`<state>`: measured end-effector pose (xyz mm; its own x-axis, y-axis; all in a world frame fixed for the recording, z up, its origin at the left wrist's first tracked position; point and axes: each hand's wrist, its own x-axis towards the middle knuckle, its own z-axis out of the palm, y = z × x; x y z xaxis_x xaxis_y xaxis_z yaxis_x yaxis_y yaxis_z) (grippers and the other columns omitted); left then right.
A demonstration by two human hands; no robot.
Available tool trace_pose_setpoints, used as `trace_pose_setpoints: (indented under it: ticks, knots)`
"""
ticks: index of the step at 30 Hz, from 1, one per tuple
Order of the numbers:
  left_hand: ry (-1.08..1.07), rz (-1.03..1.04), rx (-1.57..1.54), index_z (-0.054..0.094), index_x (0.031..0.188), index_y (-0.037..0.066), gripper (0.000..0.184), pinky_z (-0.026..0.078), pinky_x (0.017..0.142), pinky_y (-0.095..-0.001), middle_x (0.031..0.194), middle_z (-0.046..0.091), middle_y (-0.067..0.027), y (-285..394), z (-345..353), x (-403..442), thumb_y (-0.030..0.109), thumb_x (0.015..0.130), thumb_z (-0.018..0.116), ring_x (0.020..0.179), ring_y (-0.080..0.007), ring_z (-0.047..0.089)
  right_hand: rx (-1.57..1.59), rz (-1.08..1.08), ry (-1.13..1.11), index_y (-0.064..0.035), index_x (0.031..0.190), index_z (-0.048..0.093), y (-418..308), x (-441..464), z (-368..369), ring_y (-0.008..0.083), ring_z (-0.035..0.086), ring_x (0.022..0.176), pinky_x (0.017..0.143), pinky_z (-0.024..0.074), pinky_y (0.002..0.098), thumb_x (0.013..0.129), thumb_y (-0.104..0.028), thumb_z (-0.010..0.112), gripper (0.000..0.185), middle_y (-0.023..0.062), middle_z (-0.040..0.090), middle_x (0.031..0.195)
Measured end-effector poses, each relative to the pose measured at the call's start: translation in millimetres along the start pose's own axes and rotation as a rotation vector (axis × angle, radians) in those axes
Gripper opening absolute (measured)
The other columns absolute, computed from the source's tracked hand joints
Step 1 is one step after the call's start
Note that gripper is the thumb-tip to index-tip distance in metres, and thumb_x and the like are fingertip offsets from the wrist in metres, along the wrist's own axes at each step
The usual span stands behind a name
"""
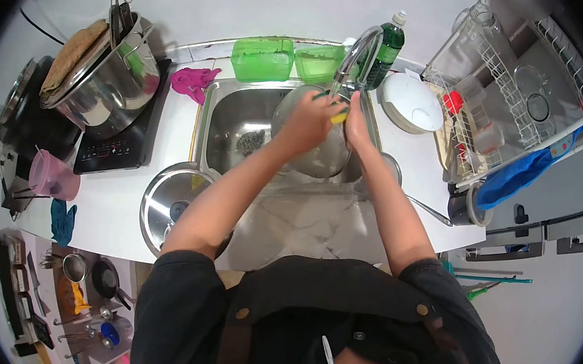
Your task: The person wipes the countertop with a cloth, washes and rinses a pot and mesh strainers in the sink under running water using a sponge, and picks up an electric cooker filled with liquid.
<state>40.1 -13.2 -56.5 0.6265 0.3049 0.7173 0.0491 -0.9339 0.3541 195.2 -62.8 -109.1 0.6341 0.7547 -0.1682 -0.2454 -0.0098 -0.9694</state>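
My left hand [309, 121] is closed around a yellow and green sponge [339, 117] below the tap [356, 56]. Just right of it, my right hand [356, 128] is upright at the right edge of a large round metal bowl [328, 157], its fingers seeming to hold that edge. The bowl leans inside the steel sink [225, 114], partly hidden by my left hand and forearm. A dark scouring pad [251, 142] lies on the sink floor to the left. Wet patches cover the steel drainboard [296, 227] in front.
Left are a metal lid [167, 201], an induction cooker [110, 154] with a large pot [110, 87], and a pink cloth [192, 83]. Behind the sink stand green containers [262, 60] and a soap bottle [389, 46]. White bowls [412, 104] and a dish rack [505, 67] are right.
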Motion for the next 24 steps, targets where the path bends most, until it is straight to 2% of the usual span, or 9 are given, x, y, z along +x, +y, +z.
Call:
trace_pose_setpoints:
  ticks: [1,4,7,9,12,15,19,20,24]
  knots:
    - [-0.022,0.005,0.088,0.067,0.103,0.011,0.029,0.046,0.083,-0.0404,0.096,0.063,-0.0135,-10,4,3,0.008,0.079,0.051,0.089,-0.0337,0.056,-0.115,-0.002,-0.025,0.0044,0.091,0.064,9,5,-4,0.0201,0.051,0.079,0.077,0.0413,0.0322,0.093,-0.061,0.023,0.077,0.0104,0.059,0.083]
    - [-0.189,-0.820,-0.294,0.064,0.110,0.012,0.035,0.036,0.096,-0.0391,0.103,0.063,-0.0130,-62,-3,12,0.010,0.076,0.054,0.094,-0.0250,0.059,-0.424,-0.064,0.024,0.0032,0.081,0.064,-9,-23,-4,0.0200,0.048,0.074,0.076,0.0394,0.0300,0.090,-0.067,0.014,0.087,0.0096,0.057,0.076]
    - [-0.202,-0.603,-0.052,0.061,0.111,0.007,0.035,0.042,0.088,-0.0407,0.107,0.061,-0.0154,-53,8,9,0.012,0.077,0.055,0.086,-0.0286,0.060,-0.352,-0.015,0.051,0.0020,0.078,0.064,-2,-16,-7,0.0202,0.049,0.074,0.077,0.0393,0.0303,0.089,-0.069,0.013,0.088,0.0086,0.058,0.076]
    - [0.046,-0.168,0.071,0.062,0.110,0.008,0.034,0.048,0.063,-0.0432,0.081,0.063,-0.0222,-28,29,1,0.008,0.081,0.044,0.062,-0.0377,0.056,-0.187,0.019,0.002,0.0011,0.082,0.064,14,2,-16,0.0152,0.046,0.066,0.065,0.0365,0.0267,0.086,-0.073,0.013,0.090,0.0028,0.055,0.069]
    - [0.308,0.078,0.189,0.062,0.108,0.008,0.032,0.048,0.062,-0.0422,0.078,0.063,-0.0215,20,45,-6,0.008,0.081,0.044,0.059,-0.0374,0.055,-0.125,-0.074,0.065,-0.0028,0.085,0.064,25,12,-12,0.0139,0.048,0.064,0.062,0.0375,0.0252,0.084,-0.075,0.012,0.089,0.0007,0.055,0.068]
    - [0.176,-0.319,0.232,0.061,0.112,0.008,0.035,0.048,0.065,-0.0416,0.085,0.065,-0.0186,-33,64,-11,0.009,0.081,0.045,0.064,-0.0354,0.057,-0.289,0.036,-0.095,-0.0022,0.101,0.062,8,5,-23,0.0175,0.055,0.084,0.079,0.0428,0.0277,0.088,-0.071,0.017,0.083,0.0072,0.062,0.090]
    - [-0.093,-1.074,-0.328,0.065,0.105,0.006,0.032,0.049,0.071,-0.0393,0.094,0.063,-0.0268,-77,-10,14,0.021,0.082,0.049,0.091,-0.0281,0.063,-0.015,0.020,-0.035,0.0006,0.123,0.050,5,8,-37,0.0209,0.051,0.107,0.093,0.0409,0.0324,0.089,-0.067,0.027,0.078,0.0124,0.054,0.119]
    - [-0.117,-0.971,-0.295,0.063,0.104,0.002,0.035,0.049,0.072,-0.0376,0.095,0.062,-0.0248,-109,-8,-1,0.025,0.085,0.045,0.087,-0.0262,0.063,0.039,0.028,-0.068,0.0008,0.126,0.047,-1,7,-40,0.0214,0.050,0.110,0.094,0.0398,0.0329,0.090,-0.066,0.028,0.078,0.0127,0.052,0.122]
    - [0.213,-1.354,-1.190,0.057,0.102,-0.002,0.039,0.047,0.072,-0.0366,0.097,0.061,-0.0150,-135,4,-64,0.029,0.086,0.039,0.081,-0.0241,0.059,0.151,-0.019,-0.045,0.0015,0.134,0.037,-39,-30,-20,0.0225,0.046,0.117,0.101,0.0344,0.0346,0.091,-0.062,0.032,0.077,0.0135,0.049,0.128]
